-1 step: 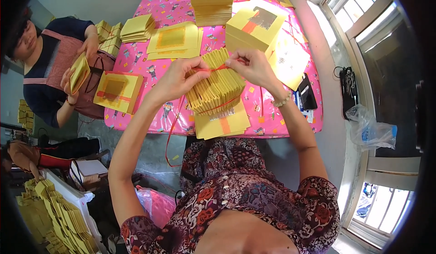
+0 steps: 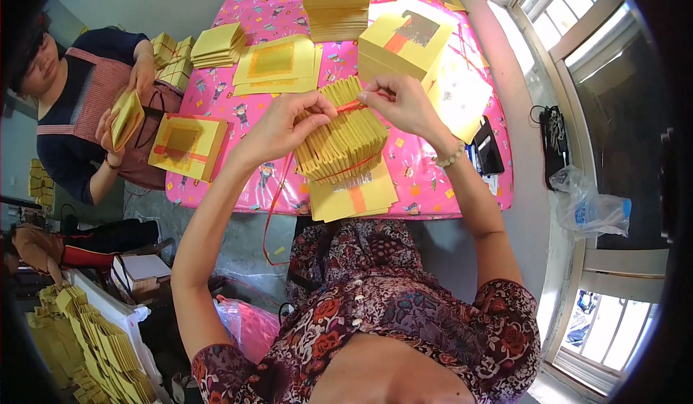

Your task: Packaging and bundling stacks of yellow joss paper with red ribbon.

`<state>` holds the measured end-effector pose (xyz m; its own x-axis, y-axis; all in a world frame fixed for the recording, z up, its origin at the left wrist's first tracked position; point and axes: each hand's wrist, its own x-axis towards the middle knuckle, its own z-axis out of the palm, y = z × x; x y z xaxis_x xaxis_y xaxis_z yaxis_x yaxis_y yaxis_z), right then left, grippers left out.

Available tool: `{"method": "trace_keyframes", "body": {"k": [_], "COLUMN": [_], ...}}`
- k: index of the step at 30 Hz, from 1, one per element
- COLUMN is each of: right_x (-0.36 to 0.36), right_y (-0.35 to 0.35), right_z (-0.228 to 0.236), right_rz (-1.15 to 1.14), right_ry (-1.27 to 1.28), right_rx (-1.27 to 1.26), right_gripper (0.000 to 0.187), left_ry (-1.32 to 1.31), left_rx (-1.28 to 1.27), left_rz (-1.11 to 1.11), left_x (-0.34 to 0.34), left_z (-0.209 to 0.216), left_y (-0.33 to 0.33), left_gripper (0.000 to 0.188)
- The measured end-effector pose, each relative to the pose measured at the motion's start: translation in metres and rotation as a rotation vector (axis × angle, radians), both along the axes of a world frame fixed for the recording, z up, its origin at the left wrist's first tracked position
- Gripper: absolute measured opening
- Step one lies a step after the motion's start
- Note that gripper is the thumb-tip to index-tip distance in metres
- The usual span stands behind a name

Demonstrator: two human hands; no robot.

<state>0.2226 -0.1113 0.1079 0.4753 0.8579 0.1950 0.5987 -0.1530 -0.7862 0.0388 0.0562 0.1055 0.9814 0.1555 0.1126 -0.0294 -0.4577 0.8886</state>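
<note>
A thick bundle of folded yellow paper (image 2: pixel 339 145) stands on edge in front of me, with a red tie around its near end. Across its far part runs a red plastic ribbon (image 2: pixel 349 106). My left hand (image 2: pixel 285 124) pinches the ribbon between thumb and fingers at the bundle's left side. At the right, my right hand (image 2: pixel 408 108) grips the same ribbon, fingertips close to the left ones. A loose red length hangs from the left hand past the table edge. Yellow sheets (image 2: pixel 359 203) with an orange and silver print lie beneath the bundle.
The pink patterned table (image 2: pixel 238 133) holds a tall yellow paper stack (image 2: pixel 336 10), a yellow block (image 2: pixel 393 57), printed sheets (image 2: pixel 278 63) and a phone (image 2: pixel 489 151). At left, a person in an apron (image 2: pixel 90 93) handles folded yellow paper (image 2: pixel 127 121). A barred window stands at right.
My left fingertips have come slightly nearer to the right ones along the ribbon. Both hands keep their pinch, and the bundle stays in about the same place.
</note>
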Motion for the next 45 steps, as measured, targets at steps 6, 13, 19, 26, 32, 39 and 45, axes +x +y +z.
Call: {"method": "trace_keyframes", "body": {"k": [6, 13, 19, 26, 32, 39, 45], "right_x": [0.02, -0.018, -0.048, -0.047, -0.044, -0.043, -0.041], "right_y": [0.02, 0.037, 0.017, 0.005, -0.001, 0.005, 0.008], "right_z": [0.015, 0.025, 0.008, -0.008, -0.017, 0.0, 0.006], "right_rz": [0.126, 0.222, 0.183, 0.08, 0.031, -0.049, 0.029], "right_ry": [-0.189, -0.444, -0.598, -0.575, -0.592, -0.385, -0.408], "right_rx": [-0.025, 0.229, 0.293, 0.407, 0.351, 0.113, 0.033], "right_gripper": [0.026, 0.016, 0.013, 0.012, 0.015, 0.023, 0.023], "left_ry": [-0.131, -0.049, 0.0, 0.017, 0.031, 0.068, 0.091], "left_rx": [0.184, -0.099, -0.316, -0.317, -0.31, -0.319, -0.258], "left_rz": [-0.03, 0.112, 0.083, 0.081, 0.138, 0.079, 0.047], "left_x": [0.002, 0.012, 0.018, 0.017, 0.015, 0.014, 0.012], "left_z": [0.006, 0.0, -0.005, -0.005, -0.003, -0.004, 0.003], "left_y": [-0.001, 0.0, 0.003, 0.003, 0.002, 0.007, 0.006], "left_gripper": [0.008, 0.023, 0.013, 0.012, 0.015, 0.015, 0.016]}}
